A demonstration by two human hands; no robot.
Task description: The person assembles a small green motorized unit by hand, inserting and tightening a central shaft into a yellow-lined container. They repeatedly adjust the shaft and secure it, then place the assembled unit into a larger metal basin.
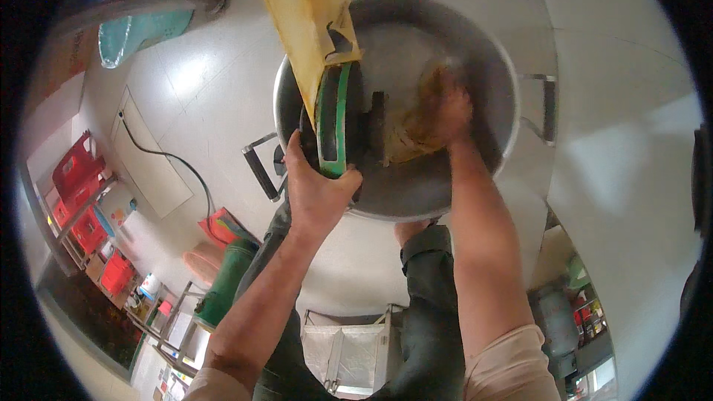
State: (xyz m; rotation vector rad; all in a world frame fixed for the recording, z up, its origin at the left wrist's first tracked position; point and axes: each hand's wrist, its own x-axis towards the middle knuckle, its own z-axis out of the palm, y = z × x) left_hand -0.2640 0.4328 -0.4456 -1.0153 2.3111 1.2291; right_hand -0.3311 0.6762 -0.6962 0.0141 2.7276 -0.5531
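A large round metal pot (412,209) stands on the floor between my legs, with a side handle (262,170) on the left and another (548,111) on the right. Over its left rim, my left hand (317,189) grips the near end of a narrow green-and-black device (333,122). A worn yellow chute-like piece (301,5), torn near its lower end, extends from the device's far end. Dark parts of the device reach into the pot. Inside the pot, my right hand (454,108) is blurred by motion and is on a yellowish-brown item (415,128); its kind is unclear.
A teal plastic basket (147,22) and a grey pipe (139,5) are at the upper left. A black cable (172,156) crosses the floor. Green rubber boots (228,278) and red plastic stools (83,178) are at left. A metal-framed cabinet (348,351) is below.
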